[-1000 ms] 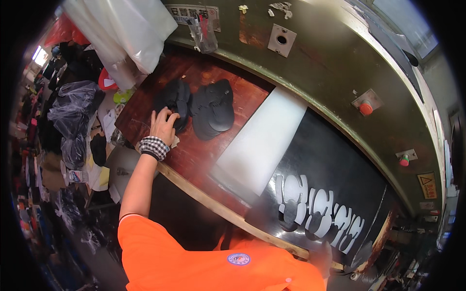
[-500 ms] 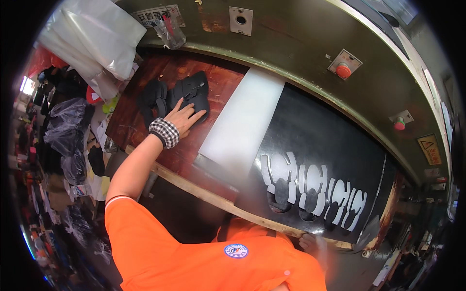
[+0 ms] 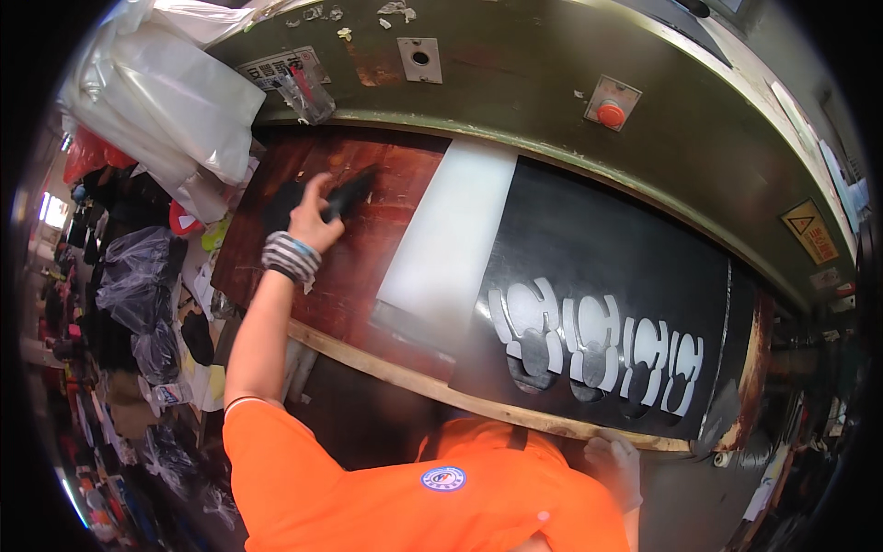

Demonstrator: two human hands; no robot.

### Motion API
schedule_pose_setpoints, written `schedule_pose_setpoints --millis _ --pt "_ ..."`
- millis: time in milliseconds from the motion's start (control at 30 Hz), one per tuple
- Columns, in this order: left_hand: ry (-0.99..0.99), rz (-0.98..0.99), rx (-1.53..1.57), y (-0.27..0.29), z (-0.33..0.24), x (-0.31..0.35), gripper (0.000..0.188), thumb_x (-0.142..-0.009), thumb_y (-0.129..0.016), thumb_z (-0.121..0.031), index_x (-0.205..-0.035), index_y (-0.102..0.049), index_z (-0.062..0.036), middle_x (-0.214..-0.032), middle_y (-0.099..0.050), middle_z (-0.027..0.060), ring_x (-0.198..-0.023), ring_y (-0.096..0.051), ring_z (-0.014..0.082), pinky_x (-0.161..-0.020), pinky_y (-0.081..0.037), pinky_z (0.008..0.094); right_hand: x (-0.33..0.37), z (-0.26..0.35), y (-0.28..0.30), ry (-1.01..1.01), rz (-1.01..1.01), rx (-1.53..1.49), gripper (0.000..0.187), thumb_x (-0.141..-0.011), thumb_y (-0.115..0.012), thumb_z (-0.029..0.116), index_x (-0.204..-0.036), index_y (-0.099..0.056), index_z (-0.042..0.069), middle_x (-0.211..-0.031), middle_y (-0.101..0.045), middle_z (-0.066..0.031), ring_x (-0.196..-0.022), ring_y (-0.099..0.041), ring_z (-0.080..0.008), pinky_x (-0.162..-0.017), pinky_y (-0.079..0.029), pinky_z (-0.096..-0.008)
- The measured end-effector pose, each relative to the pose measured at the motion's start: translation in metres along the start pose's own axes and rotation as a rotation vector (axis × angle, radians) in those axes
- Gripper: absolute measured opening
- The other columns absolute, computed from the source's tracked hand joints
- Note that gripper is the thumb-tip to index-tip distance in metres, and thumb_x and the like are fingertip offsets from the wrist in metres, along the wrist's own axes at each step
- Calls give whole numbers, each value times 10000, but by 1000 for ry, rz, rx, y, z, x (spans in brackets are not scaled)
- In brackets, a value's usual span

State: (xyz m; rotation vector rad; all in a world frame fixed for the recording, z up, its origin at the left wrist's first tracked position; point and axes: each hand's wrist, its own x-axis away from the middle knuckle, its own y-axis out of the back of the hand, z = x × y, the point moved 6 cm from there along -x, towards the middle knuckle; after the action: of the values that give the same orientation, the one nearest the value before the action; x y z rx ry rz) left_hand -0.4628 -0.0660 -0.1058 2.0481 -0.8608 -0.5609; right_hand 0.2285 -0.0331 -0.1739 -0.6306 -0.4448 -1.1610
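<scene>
On the reddish-brown board, my left hand [image 3: 315, 224] is closed around black flat pieces [image 3: 351, 195], thumb on one side and fingers on the other. The pieces tilt up and look smeared by motion. More black material [image 3: 283, 204] lies just left of the hand, partly hidden by it. My right hand [image 3: 614, 467], in a pale grey glove, is low by the table's front edge. Its fingers are blurred, and I cannot tell whether they hold anything. Several white curved pieces [image 3: 538, 313] lie in a row on the black sheet nearby, with dark rounded shapes among them.
A white slab [image 3: 451, 230] lies between the brown board [image 3: 405, 184] and the black sheet [image 3: 607, 230]. Behind the table runs a green machine beam [image 3: 515, 74] with a red button [image 3: 610, 114]. Clear plastic sheeting [image 3: 175, 92] hangs at the left, above bagged clutter [image 3: 138, 267].
My left hand has gone from lying spread on the black pieces to gripping them, tilting them up and shifting slightly left. My right hand shows more fully beside the table edge. The view has shifted.
</scene>
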Motion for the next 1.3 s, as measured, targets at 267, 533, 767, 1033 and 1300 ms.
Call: schedule_pose_setpoints --millis 267,533,767,1033,1300 --pt "-109 47 1115 121 -66 58 777 -860 -631 28 -1551 -300 -94 -965 -658 116 -809 -674 190 -805 -572 325 -6 28 -6 124 159 -61 494 -988 -603 300 -1305 -520 -70 -1117 -691 -165 -1006 -696 -251 -868 -573 -356" --pt "-41 -92 883 176 -106 163 675 -870 -683 -24 -1490 -418 -58 -967 -664 58 -685 -594 112 -656 -507 252 -25 29 -34 52 451 -55 514 -969 -640 303 -1289 -531 -84 -1090 -698 -186 -985 -702 -283 -872 -574 -375" --pt "-3 -359 779 243 -84 250 670 -898 -620 -42 -1513 -355 -30 -909 -629 42 -614 -493 86 -708 -502 295 -41 37 -69 41 632 54 540 -942 -669 336 -1273 -550 -74 -1074 -702 -169 -970 -702 -255 -872 -578 -361" --pt "-13 -420 871 281 -67 325 591 -944 -623 -90 -1479 -381 -20 -743 -507 -4 -533 -418 47 -598 -426 266 -22 30 -187 113 735 235 389 -940 -644 201 -1209 -603 -77 -1031 -716 -151 -937 -700 -218 -851 -564 -325" --pt "-112 -380 825 308 -26 379 277 -988 -577 -204 -1079 -580 57 -711 -543 39 -526 -537 117 -608 -509 310 85 26 -439 1137 982 411 788 -709 -861 181 -1374 -504 -44 -1268 -587 -200 -1159 -595 -310 -1016 -464 -394"
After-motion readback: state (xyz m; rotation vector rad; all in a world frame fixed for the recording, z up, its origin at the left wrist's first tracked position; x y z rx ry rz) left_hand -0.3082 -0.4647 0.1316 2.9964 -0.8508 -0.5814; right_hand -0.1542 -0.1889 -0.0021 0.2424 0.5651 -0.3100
